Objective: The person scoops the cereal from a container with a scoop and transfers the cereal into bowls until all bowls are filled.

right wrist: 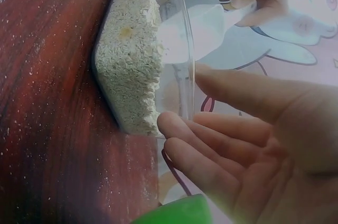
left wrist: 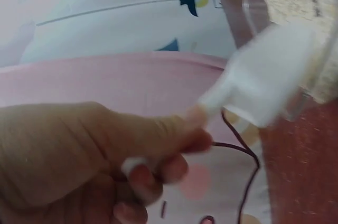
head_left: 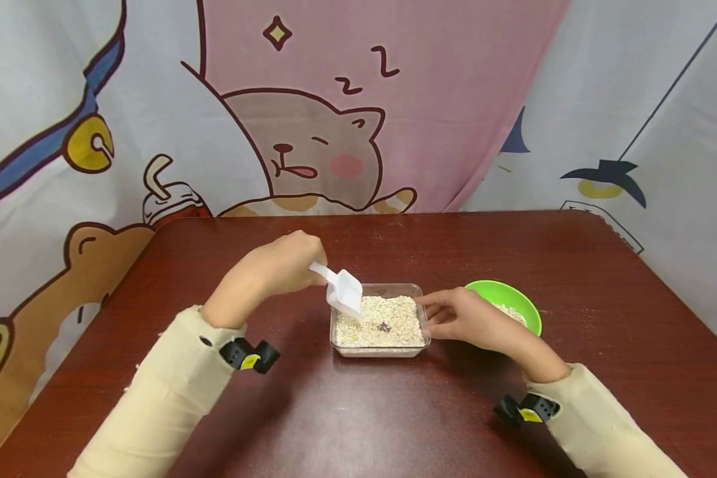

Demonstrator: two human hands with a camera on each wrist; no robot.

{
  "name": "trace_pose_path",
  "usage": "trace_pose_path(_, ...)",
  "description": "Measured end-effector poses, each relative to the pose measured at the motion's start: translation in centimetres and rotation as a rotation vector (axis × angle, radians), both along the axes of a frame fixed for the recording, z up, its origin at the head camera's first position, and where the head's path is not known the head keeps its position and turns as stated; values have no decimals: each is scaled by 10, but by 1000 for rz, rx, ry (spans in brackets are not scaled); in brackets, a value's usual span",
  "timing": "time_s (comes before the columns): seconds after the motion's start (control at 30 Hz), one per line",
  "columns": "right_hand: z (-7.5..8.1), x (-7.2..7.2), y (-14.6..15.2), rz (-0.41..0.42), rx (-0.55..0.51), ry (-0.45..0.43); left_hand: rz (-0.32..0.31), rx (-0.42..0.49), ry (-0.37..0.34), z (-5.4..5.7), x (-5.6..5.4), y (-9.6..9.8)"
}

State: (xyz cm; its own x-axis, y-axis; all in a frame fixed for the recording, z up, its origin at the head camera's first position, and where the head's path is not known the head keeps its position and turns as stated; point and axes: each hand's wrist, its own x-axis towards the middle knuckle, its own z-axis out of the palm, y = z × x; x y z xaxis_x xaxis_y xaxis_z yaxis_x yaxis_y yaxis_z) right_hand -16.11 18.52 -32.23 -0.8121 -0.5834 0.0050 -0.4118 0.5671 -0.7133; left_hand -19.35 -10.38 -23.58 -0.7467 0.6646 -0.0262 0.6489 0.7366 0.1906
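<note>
My left hand (head_left: 283, 264) pinches the handle of a white plastic scoop (head_left: 344, 292) between thumb and fingers. The scoop's bowl tilts over the left side of a clear rectangular container (head_left: 379, 352), close above the oat flakes (head_left: 394, 312) that fill much of it. A small dark bit (head_left: 384, 326) lies on top of the flakes. At the container's right wall, my right hand (head_left: 475, 318) rests its fingertips, with thumb near the rim and fingers loosely extended. In the left wrist view the scoop (left wrist: 269, 71) is blurred.
A green bowl (head_left: 532, 307) with some pale flakes in it stands right of the container, partly behind my right hand and forearm. The dark red wooden table (head_left: 370, 418) carries scattered pale crumbs. Behind it hangs a cartoon-printed cloth (head_left: 454, 79).
</note>
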Motion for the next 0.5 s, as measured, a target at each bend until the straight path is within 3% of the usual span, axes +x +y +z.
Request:
trace_pose_path(0.1, 0, 0, 1, -7, 8, 0, 34, -49, 8, 7, 3, 7)
trace_pose_path(0.2, 0, 1, 1, -10, 13, 0, 56, -87, 2, 6, 3, 13)
trace_pose_path(0.37, 1, 1, 1, -2, 17, -4, 74, -119, -38, -3, -1, 20)
trace_pose_path(0.5, 1, 1, 0, 3, 27, 1, 53, -98, -52, -12, -5, 20)
